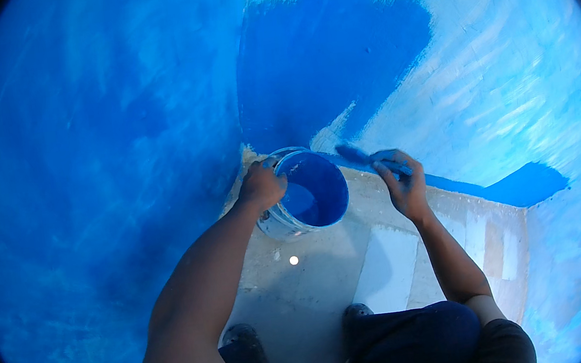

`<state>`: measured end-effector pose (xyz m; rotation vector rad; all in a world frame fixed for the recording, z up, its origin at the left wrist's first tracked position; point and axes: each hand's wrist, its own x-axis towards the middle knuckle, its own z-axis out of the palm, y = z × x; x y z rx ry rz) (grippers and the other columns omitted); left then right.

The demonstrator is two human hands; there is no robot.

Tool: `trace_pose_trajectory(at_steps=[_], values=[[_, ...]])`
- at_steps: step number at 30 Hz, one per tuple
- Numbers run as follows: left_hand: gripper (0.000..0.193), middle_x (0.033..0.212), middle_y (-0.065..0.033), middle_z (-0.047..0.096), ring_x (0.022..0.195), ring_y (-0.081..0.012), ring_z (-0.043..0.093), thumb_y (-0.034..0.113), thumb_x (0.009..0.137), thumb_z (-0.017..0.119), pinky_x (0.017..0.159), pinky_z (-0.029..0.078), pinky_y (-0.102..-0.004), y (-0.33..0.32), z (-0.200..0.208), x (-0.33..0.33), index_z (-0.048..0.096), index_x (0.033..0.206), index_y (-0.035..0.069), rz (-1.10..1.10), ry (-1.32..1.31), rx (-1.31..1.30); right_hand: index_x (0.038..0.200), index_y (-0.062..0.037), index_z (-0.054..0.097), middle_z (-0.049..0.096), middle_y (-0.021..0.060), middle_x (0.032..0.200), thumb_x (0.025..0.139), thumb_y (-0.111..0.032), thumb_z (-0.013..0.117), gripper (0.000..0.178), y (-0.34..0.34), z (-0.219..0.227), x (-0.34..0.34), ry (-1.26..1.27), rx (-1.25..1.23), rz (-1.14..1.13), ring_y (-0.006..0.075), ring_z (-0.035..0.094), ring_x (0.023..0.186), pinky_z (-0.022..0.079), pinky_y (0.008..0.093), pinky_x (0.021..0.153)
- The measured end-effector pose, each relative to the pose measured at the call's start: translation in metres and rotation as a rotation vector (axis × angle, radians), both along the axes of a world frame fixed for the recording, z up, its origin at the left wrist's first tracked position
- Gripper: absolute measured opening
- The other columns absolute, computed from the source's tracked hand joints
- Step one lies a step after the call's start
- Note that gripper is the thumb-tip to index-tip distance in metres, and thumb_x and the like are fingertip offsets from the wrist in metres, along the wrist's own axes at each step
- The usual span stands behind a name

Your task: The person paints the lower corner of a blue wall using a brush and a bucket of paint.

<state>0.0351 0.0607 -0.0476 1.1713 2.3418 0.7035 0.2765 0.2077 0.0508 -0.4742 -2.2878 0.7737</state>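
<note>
My left hand (264, 184) grips the near-left rim of a paint bucket (283, 222), fingers hooked over its edge. Blue paint (298, 198) lies in the bottom, and the inner wall is coated with it. To the right of the bucket, my right hand (403, 181) is closed round the handle of a paintbrush (353, 153). The blue-covered bristles point left, close to the foot of the wall; whether they touch it I cannot tell. Beyond the bucket a deep blue painted patch (333, 55) covers part of the wall (493, 72), which is otherwise pale and streaky.
A mottled blue wall (88, 169) rises on the left and meets the far wall in a corner. Fresh blue runs along the far wall's base to a second patch (527, 183). Pale rectangles mark the grey floor (302, 287). My shoes (243, 335) stand below the bucket.
</note>
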Motion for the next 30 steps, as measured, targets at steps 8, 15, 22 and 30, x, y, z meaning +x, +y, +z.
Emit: trace_pose_trajectory(at_steps=[8,15,22,30], values=[[0.053,0.132,-0.0233,0.054,0.126,-0.0420,0.045,0.035,0.091,0.056,0.109,0.035,-0.0452,-0.005,-0.030,-0.019,0.053,0.133,0.002,-0.065,0.050,-0.130,0.104,-0.0006,0.063,0.061,0.0180,0.116,0.081,0.000,0.070,0.025,0.013,-0.021,-0.027,0.055,0.735,-0.043,0.0351,0.064,0.098,0.055,0.0391,0.078],[0.053,0.126,-0.0266,0.057,0.125,-0.0422,0.046,0.044,0.088,0.059,0.108,0.035,-0.0459,-0.010,-0.053,-0.030,0.063,0.119,0.000,-0.101,0.102,-0.183,0.108,-0.0014,0.064,0.061,0.0179,0.116,0.081,0.000,0.070,0.028,0.018,-0.058,-0.027,-0.145,0.653,0.016,0.0365,0.063,0.100,0.054,0.0423,0.080],[0.065,0.130,-0.0276,0.054,0.129,-0.0429,0.042,0.048,0.083,0.063,0.108,0.034,-0.0469,-0.026,-0.047,-0.037,0.056,0.130,0.003,-0.079,0.053,-0.099,0.107,-0.0039,0.065,0.060,0.0174,0.120,0.079,0.002,0.068,0.029,0.020,-0.028,-0.030,0.040,0.784,-0.089,0.0379,0.060,0.106,0.054,0.0445,0.081],[0.051,0.116,-0.0238,0.063,0.111,-0.0379,0.059,0.039,0.082,0.066,0.096,0.048,-0.0438,-0.026,-0.054,-0.034,0.064,0.116,0.001,-0.107,0.162,-0.020,0.104,-0.0062,0.066,0.060,0.0145,0.122,0.079,-0.001,0.069,0.026,0.022,-0.060,-0.015,-0.211,0.590,-0.008,0.0350,0.059,0.110,0.052,0.0440,0.087]])
